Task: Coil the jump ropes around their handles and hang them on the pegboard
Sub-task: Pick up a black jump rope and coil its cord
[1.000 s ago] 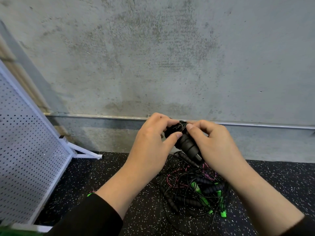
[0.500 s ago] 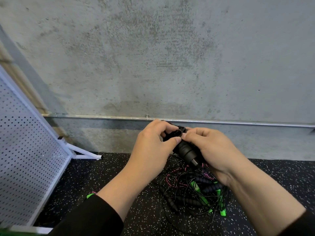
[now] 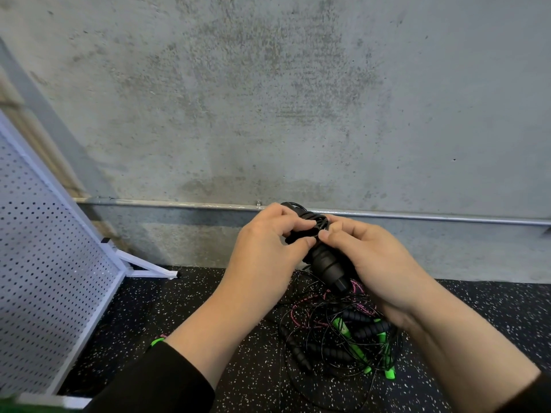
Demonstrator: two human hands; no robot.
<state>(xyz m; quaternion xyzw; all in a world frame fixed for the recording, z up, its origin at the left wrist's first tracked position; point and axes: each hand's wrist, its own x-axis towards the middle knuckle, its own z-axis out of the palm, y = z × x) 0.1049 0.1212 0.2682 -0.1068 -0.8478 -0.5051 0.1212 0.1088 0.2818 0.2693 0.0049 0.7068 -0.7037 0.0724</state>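
I hold a black jump rope (image 3: 326, 263) in mid-air before the wall, its thin cord wound round the ribbed handles. My left hand (image 3: 265, 257) pinches the coiled cord at the top of the bundle. My right hand (image 3: 378, 263) grips the handles from the right, thumb and forefinger meeting the left fingers. Below on the floor lies a tangled pile of jump ropes (image 3: 343, 338) with black and green handles and black and pink cords. The white pegboard (image 3: 44, 263) leans at the left.
A grey concrete wall (image 3: 268, 99) with a metal pipe (image 3: 447, 219) along its base stands close ahead. The floor is black speckled rubber (image 3: 208, 293). The pegboard's white foot (image 3: 146, 268) juts onto the floor. A green handle tip (image 3: 157, 342) shows beside my left sleeve.
Both hands have shifted slightly with the black rope bundle, and the fingers have worked along the cord at the top. The pile on the floor has not moved.
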